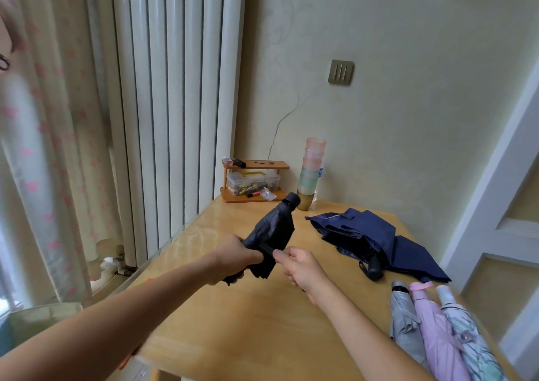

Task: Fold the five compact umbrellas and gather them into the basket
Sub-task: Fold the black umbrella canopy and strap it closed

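Observation:
A black compact umbrella (274, 230) is held above the wooden table (262, 322), its canopy gathered and its cap pointing away from me. My left hand (233, 256) grips its lower end near the handle. My right hand (297, 264) pinches the black closing strap at the canopy's side. A navy umbrella (376, 240) lies loosely collapsed on the table at the right, its black handle toward me. Three folded umbrellas lie side by side at the front right: grey (404, 322), pink (437, 331) and a pale patterned one (469, 337). No basket is in view.
A small wooden shelf (253, 181) with a clear box of small items stands at the table's far edge, beside a stack of pastel cups (310, 173). A white radiator (175, 103) and a curtain stand to the left; a white door frame (495, 191) is to the right.

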The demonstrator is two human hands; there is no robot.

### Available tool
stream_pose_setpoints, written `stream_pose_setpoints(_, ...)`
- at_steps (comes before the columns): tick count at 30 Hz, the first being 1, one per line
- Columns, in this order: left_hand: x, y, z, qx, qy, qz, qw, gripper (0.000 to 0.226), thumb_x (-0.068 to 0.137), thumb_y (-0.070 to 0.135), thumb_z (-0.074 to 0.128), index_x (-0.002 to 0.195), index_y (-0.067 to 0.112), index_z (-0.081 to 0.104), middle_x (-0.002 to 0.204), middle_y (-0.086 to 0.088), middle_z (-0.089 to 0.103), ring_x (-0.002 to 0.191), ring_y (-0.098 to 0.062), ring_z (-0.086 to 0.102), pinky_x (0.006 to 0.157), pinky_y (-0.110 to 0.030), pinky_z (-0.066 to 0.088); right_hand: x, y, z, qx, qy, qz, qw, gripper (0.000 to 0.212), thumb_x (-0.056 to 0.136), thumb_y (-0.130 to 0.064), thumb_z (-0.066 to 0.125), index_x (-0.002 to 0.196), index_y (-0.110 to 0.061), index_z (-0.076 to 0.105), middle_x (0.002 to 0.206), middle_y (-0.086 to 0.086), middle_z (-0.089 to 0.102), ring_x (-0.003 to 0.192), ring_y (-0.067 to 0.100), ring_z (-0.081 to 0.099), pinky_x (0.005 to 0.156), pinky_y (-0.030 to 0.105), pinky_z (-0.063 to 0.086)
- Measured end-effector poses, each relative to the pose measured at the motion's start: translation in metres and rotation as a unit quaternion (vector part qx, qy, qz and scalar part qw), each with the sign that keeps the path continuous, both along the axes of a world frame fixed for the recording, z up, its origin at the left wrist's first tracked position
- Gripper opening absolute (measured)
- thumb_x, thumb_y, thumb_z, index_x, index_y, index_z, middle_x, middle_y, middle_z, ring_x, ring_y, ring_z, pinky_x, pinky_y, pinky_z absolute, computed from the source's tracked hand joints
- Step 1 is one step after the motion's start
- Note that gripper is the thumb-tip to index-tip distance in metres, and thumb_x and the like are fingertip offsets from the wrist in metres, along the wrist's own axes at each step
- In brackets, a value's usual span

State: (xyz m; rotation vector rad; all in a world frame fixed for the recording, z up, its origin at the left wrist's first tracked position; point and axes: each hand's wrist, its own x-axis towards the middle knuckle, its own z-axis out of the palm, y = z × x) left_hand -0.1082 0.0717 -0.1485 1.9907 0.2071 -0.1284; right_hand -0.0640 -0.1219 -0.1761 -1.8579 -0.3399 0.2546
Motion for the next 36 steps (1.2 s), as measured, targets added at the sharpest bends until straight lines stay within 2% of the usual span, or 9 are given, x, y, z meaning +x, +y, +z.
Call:
stream_pose_setpoints(7, -0.022, -0.003, 0.014, -0.096, 0.063, -0.207, 0.972, 0.019, 0.092, 0.017, 0.062, 0.083, 0.008, 0.048, 0.055, -0.002, 0.045, 0.045, -0.017, 0.04, 0.047, -0.026, 0.035, -0.001, -0.008, -0.01, 0.155, 0.089, 0.104, 0.978, 0.047, 0.098, -0.03, 0.066, 0.133, -0.004, 0.049, 0.058, -0.007, 0.035, 0.053, 0.009, 0.026, 0.05, 0.023, 0.024)
stream_pose_setpoints(11, -0.023, 0.001, 0.014, -0.212, 0.155, -0.328, 0.907, 0.027, 0.092, 0.023, 0.05, 0.066, 0.019, 0.045, 0.052, 0.006, 0.042, 0.041, -0.008, 0.039, 0.046, -0.021, 0.032, -0.007, -0.014, 0.0, 0.245, 0.126, 0.229, 0.934, 0.015, 0.096, -0.023, 0.064, 0.099, -0.013, 0.073, 0.05, -0.008, 0.027, 0.05, 0.01, 0.02, 0.051, 0.021, 0.024)
stream_pose_setpoints(15, -0.025, -0.002, 0.018, -0.226, 0.176, -0.366, 0.885, 0.029, 0.089, 0.031, 0.046, 0.062, 0.022, 0.047, 0.051, 0.009, 0.044, 0.043, -0.006, 0.04, 0.049, -0.019, 0.035, -0.007, -0.012, 0.003, 0.251, 0.094, 0.235, 0.934, 0.051, 0.09, -0.032, 0.073, 0.05, -0.023, 0.043, 0.048, -0.006, 0.021, 0.05, 0.012, 0.018, 0.052, 0.023, 0.024)
stream_pose_setpoints(21, -0.01, 0.0, 0.014, -0.068, 0.062, -0.25, 0.964, 0.034, 0.09, 0.027, 0.06, 0.109, 0.0, 0.055, 0.093, -0.013, 0.068, 0.078, -0.031, 0.071, 0.077, -0.04, 0.059, -0.009, -0.006, -0.003, 0.209, 0.072, 0.131, 0.966, 0.058, 0.103, -0.019, 0.056, 0.047, -0.029, 0.046, 0.051, -0.003, 0.019, 0.054, 0.016, 0.015, 0.054, 0.026, 0.02)
stream_pose_setpoints(24, -0.002, -0.006, 0.001, 0.101, -0.059, -0.101, 0.988, 0.047, 0.083, 0.035, 0.072, 0.117, 0.01, 0.052, 0.102, -0.01, 0.071, 0.087, -0.026, 0.073, 0.081, -0.042, 0.062, -0.007, 0.003, -0.012, 0.166, 0.069, 0.016, 0.983, 0.05, 0.104, -0.026, 0.059, 0.059, -0.023, 0.038, 0.056, -0.003, 0.025, 0.054, 0.015, 0.023, 0.056, 0.027, 0.025)
stream_pose_setpoints(29, -0.01, -0.031, -0.034, 0.479, -0.156, 0.0, 0.864, 0.059, 0.088, 0.052, 0.067, 0.123, 0.016, 0.036, 0.109, 0.0, 0.057, 0.097, -0.022, 0.064, 0.079, -0.037, 0.053, -0.002, 0.022, -0.022, 0.145, 0.079, -0.074, 0.984, 0.044, 0.102, -0.036, 0.062, 0.07, -0.018, 0.037, 0.054, -0.006, 0.033, 0.048, 0.011, 0.029, 0.054, 0.024, 0.027)
stream_pose_setpoints(31, -0.007, -0.031, -0.039, 0.489, -0.196, 0.031, 0.849, 0.044, 0.094, 0.041, 0.064, 0.12, 0.016, 0.037, 0.102, -0.001, 0.058, 0.089, -0.022, 0.065, 0.066, -0.031, 0.049, -0.005, 0.025, -0.021, 0.136, 0.07, -0.072, 0.986, 0.047, 0.101, -0.039, 0.063, 0.068, -0.019, 0.037, 0.054, -0.006, 0.033, 0.048, 0.012, 0.028, 0.053, 0.025, 0.026)
stream_pose_setpoints(33, -0.002, -0.021, -0.037, 0.404, -0.206, 0.017, 0.891, 0.032, 0.091, 0.025, 0.063, 0.107, 0.016, 0.037, 0.09, -0.002, 0.057, 0.078, -0.024, 0.061, 0.053, -0.029, 0.04, -0.004, 0.02, -0.019, 0.128, 0.06, -0.062, 0.988, 0.047, 0.098, -0.042, 0.067, 0.068, -0.018, 0.04, 0.055, -0.006, 0.033, 0.049, 0.012, 0.027, 0.055, 0.027, 0.024)
stream_pose_setpoints(36, 0.0, -0.004, -0.031, 0.238, -0.179, -0.067, 0.952, 0.03, 0.082, 0.021, 0.068, 0.103, 0.015, 0.047, 0.086, -0.009, 0.065, 0.066, -0.022, 0.061, 0.055, -0.039, 0.051, 0.0, 0.008, -0.015, 0.154, 0.079, -0.008, 0.985, 0.036, 0.093, -0.041, 0.073, 0.089, -0.007, 0.063, 0.055, -0.004, 0.033, 0.048, 0.012, 0.023, 0.051, 0.025, 0.019)
